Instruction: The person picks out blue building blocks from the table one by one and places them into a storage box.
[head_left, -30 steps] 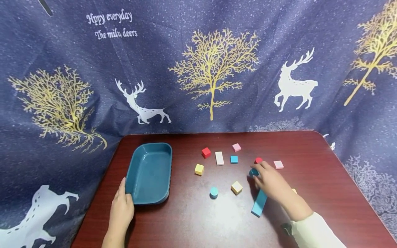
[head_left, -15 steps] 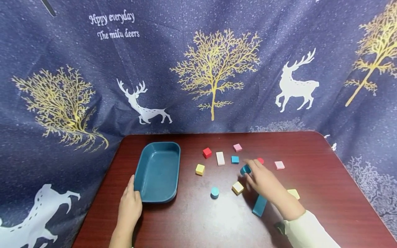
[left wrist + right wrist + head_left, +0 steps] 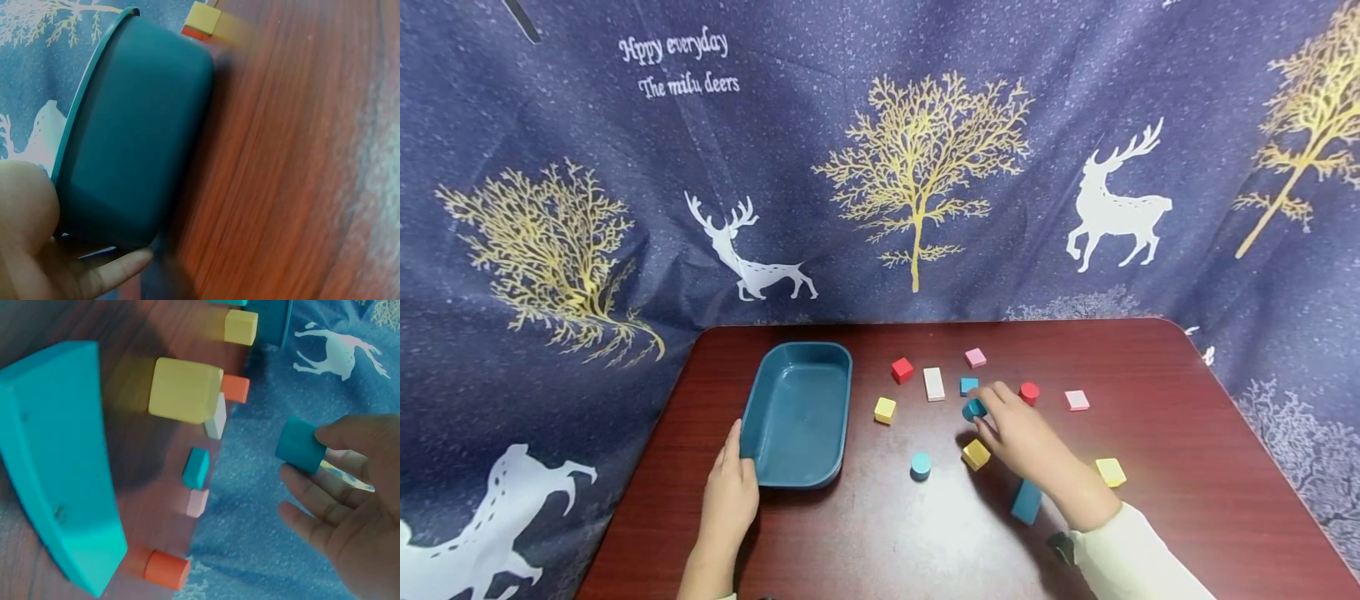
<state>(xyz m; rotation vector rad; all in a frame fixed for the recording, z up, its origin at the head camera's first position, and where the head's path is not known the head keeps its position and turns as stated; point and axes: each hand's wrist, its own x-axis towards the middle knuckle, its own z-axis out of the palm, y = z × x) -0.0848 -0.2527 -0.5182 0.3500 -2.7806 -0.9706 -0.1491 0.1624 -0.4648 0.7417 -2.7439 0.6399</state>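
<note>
My right hand pinches a dark teal cylinder block between thumb and fingers, held above the table. In the right wrist view the cylinder sits at the fingertips, and the other fingers stay apart. My left hand lies with fairly straight fingers against the near left side of a teal plastic tray. One finger extends along the tray's outer wall in the left wrist view. Closest below the right hand are a yellow cube and a long blue block, partly hidden by the forearm.
Loose blocks lie on the dark red table: a red cube, yellow cube, white block, blue block, pink blocks, red cylinder, turquoise cylinder and yellow block. A patterned cloth hangs behind.
The tray has slid to the right along with my left hand. My right hand has carried the teal cylinder leftward, uncovering the red cylinder and the yellow block at right.
</note>
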